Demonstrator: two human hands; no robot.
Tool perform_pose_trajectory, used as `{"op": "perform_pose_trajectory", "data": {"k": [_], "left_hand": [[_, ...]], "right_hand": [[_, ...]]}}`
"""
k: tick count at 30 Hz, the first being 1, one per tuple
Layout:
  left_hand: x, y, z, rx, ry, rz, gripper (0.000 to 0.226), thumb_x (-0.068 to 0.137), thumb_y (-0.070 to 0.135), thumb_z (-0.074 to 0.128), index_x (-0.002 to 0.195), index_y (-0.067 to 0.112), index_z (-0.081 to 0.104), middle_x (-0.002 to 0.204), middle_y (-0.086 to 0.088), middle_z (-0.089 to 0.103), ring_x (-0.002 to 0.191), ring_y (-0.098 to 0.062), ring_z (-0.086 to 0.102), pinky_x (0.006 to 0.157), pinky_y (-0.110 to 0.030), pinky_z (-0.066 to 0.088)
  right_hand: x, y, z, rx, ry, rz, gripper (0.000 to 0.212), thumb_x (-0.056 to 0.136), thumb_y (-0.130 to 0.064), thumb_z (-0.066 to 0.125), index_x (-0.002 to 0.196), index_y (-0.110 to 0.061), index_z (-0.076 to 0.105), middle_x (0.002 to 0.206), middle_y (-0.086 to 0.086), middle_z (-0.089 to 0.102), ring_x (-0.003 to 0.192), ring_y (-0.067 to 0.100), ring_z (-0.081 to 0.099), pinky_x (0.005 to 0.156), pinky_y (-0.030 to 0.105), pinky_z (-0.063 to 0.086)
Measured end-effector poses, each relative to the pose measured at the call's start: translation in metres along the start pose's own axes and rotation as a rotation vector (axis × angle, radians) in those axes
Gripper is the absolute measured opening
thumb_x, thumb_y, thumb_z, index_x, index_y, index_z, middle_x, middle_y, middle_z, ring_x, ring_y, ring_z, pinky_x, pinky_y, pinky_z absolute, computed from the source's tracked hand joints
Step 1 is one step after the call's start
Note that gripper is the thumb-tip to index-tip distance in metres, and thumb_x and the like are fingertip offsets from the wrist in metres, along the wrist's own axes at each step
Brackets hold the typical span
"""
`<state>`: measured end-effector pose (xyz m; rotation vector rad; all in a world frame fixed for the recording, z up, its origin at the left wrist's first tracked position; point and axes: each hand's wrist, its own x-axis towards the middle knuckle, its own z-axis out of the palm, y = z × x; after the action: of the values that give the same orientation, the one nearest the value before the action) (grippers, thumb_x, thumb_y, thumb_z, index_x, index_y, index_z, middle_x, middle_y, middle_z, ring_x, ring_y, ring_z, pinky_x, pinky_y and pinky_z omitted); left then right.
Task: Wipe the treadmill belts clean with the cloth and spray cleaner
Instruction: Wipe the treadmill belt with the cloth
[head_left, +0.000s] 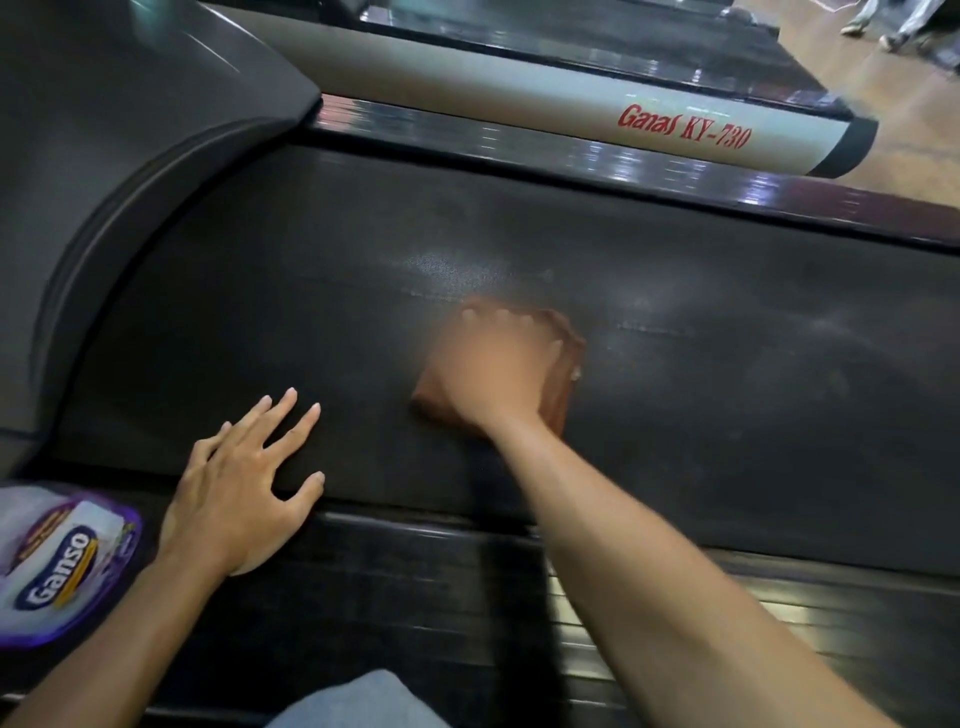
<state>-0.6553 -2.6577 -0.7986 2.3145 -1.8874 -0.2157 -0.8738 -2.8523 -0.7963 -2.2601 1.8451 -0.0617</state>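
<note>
The black treadmill belt (701, 415) fills the middle of the head view. A folded brown cloth (563, 379) lies on the belt, and my right hand (498, 364) presses flat on top of it, blurred by motion. A pale wet patch (452, 270) shows on the belt just beyond the cloth. My left hand (244, 488) rests flat with fingers spread on the belt's near edge and the side rail. A purple and white cleaner container (57, 566) labelled Ganso sits at the lower left.
The grey motor cover (130, 130) curves along the left. A silver side rail (571, 104) with red lettering runs behind the belt, with another treadmill (597, 36) beyond it. Wooden floor (893, 93) and a person's feet (878, 26) show at the top right.
</note>
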Motion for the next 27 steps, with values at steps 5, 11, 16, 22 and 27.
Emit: {"op": "perform_pose_trajectory", "data": {"k": [5,11,16,22,27], "left_hand": [[0.000,0.000,0.000,-0.011,0.020,0.012,0.077,0.085,0.063,0.036,0.158,0.040,0.027,0.168,0.013,0.018,0.155,-0.009,0.015,0.121,-0.043,0.026],[0.000,0.001,0.002,0.010,0.011,0.001,0.075,0.093,0.054,0.059,0.158,0.041,0.024,0.168,0.012,0.016,0.155,-0.010,0.015,0.120,-0.045,0.027],[-0.001,0.002,-0.004,-0.007,0.002,-0.011,0.072,0.093,0.058,0.052,0.158,0.042,0.026,0.168,0.013,0.016,0.155,-0.011,0.016,0.120,-0.047,0.028],[-0.002,0.005,-0.009,0.004,-0.004,-0.002,0.071,0.093,0.058,0.049,0.158,0.039,0.028,0.168,0.012,0.018,0.155,-0.012,0.016,0.120,-0.046,0.026],[-0.002,0.008,-0.010,-0.003,-0.002,-0.015,0.074,0.090,0.059,0.045,0.159,0.037,0.029,0.168,0.011,0.020,0.155,-0.012,0.016,0.120,-0.045,0.024]], "right_hand": [[-0.090,0.022,0.008,-0.039,0.044,-0.200,0.081,0.089,-0.085,0.026,0.161,-0.050,0.016,0.174,-0.005,0.010,0.160,0.027,-0.004,0.121,0.066,-0.008],[-0.041,0.103,-0.023,-0.015,0.041,0.337,0.083,0.091,-0.085,0.027,0.163,-0.046,0.013,0.175,0.000,0.005,0.159,0.031,-0.007,0.120,0.069,-0.008],[-0.038,0.043,-0.010,-0.008,-0.011,-0.040,0.080,0.093,-0.080,0.029,0.163,-0.046,0.013,0.175,0.000,0.002,0.160,0.032,-0.008,0.119,0.069,-0.011],[-0.095,0.100,-0.006,-0.059,0.052,0.138,0.085,0.086,-0.088,0.025,0.162,-0.051,0.012,0.174,-0.007,0.005,0.160,0.025,-0.004,0.122,0.066,-0.004],[-0.025,0.115,-0.028,-0.013,0.000,0.391,0.084,0.093,-0.083,0.024,0.165,-0.043,0.008,0.175,0.002,0.000,0.159,0.033,-0.009,0.120,0.070,-0.008]]}}
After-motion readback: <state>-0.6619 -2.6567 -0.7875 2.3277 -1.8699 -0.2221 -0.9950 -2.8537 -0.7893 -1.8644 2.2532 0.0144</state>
